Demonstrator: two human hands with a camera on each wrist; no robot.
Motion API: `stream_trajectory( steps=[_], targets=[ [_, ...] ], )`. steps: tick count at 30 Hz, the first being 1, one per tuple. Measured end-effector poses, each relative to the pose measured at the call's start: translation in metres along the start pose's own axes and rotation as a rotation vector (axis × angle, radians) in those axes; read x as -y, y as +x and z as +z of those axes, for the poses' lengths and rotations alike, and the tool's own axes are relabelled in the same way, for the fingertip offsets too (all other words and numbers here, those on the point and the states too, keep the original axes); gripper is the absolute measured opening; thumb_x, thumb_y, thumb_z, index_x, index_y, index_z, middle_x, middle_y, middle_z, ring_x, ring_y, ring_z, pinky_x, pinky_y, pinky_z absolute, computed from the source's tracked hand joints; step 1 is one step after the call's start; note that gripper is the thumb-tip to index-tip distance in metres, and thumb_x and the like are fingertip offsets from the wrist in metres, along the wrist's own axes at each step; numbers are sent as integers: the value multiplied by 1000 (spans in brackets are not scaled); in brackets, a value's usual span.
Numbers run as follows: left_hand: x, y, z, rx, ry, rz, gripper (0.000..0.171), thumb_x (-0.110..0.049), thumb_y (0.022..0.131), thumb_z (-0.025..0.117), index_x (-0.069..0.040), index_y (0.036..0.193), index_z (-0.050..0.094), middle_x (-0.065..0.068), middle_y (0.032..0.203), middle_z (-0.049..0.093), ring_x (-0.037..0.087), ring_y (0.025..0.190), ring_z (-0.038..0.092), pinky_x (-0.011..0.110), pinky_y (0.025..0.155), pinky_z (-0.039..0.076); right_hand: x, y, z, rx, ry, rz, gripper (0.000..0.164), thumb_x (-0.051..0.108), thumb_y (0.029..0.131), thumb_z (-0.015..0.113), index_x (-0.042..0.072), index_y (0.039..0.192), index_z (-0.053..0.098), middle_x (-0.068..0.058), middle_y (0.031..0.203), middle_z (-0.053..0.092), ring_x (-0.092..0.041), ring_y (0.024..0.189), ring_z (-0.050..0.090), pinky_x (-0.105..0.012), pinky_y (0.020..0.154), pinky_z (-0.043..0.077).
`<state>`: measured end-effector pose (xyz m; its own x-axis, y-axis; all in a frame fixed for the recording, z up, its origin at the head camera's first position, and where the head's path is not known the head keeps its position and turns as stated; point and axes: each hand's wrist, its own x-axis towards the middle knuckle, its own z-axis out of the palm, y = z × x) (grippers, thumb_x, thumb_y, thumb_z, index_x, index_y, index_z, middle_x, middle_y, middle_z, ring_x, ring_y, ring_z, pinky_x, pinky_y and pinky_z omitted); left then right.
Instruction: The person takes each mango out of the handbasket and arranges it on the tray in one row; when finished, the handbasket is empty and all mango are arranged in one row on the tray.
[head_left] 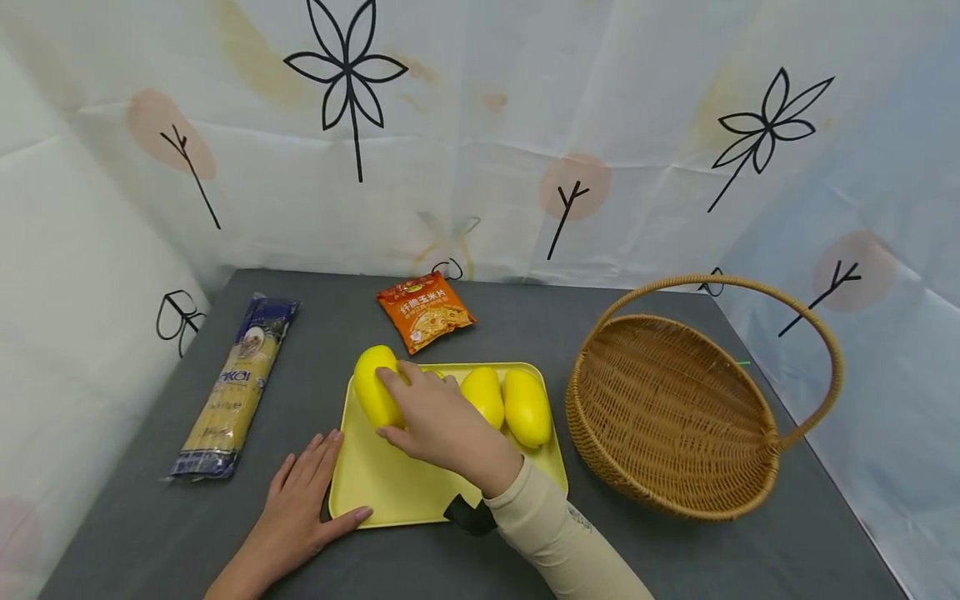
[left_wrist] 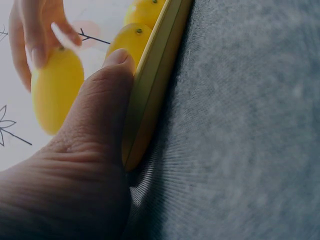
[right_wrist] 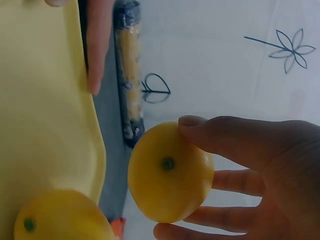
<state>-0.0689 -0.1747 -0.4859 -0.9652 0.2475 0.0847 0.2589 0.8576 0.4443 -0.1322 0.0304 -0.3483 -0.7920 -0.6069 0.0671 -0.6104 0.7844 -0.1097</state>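
Observation:
Fingers and thumb of my right hand (head_left: 442, 425) grip a yellow mango (head_left: 374, 385) over the left part of the yellow tray (head_left: 405, 496). In the right wrist view, the stem end of this held mango (right_wrist: 170, 185) faces the camera. Two more mangoes, one in the middle (head_left: 482, 395) and one at the right (head_left: 527, 408), lie on the tray; a further yellow patch shows behind my right hand. My left hand (head_left: 300, 496) lies flat with fingers spread at the tray's left edge, its thumb touching the near left corner.
A wicker basket (head_left: 675, 417) with a tall handle stands right of the tray. An orange snack packet (head_left: 426, 312) lies behind the tray, and a pack of spaghetti (head_left: 237, 387) at the left. Printed cloth (head_left: 480, 100) hangs around the grey table (head_left: 330, 317).

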Motion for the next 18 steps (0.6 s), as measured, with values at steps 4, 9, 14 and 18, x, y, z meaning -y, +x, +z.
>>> stream_trajectory(
  steps=[4,9,14,18],
  targets=[
    [1,-1,1,-15,-1,8,96,-64,73,55,-18,144,11,13,144,26,29,132,19,53,102,9,12,10,11,32,-87,-21,62,48,82,57,21,134,37,-4,131,44,-21,106,51,-45,86,36],
    [1,-2,2,-19,-10,4,95,-64,73,56,-21,144,10,12,144,25,28,132,19,52,103,8,20,17,23,53,-166,-21,60,48,81,58,23,132,40,-1,123,48,-19,93,53,-45,84,35],
    [0,-1,2,-26,-15,5,96,-63,72,56,-20,144,11,11,144,26,28,132,19,52,102,10,22,21,31,60,-216,6,61,51,77,60,23,128,43,-2,115,52,-19,90,52,-47,84,35],
    [-1,-1,1,-7,-14,-7,96,-65,72,55,-19,144,11,11,144,25,29,133,19,52,103,9,22,23,37,63,-254,14,59,53,76,60,22,125,45,-2,111,53,-19,91,52,-47,85,36]
  ],
)
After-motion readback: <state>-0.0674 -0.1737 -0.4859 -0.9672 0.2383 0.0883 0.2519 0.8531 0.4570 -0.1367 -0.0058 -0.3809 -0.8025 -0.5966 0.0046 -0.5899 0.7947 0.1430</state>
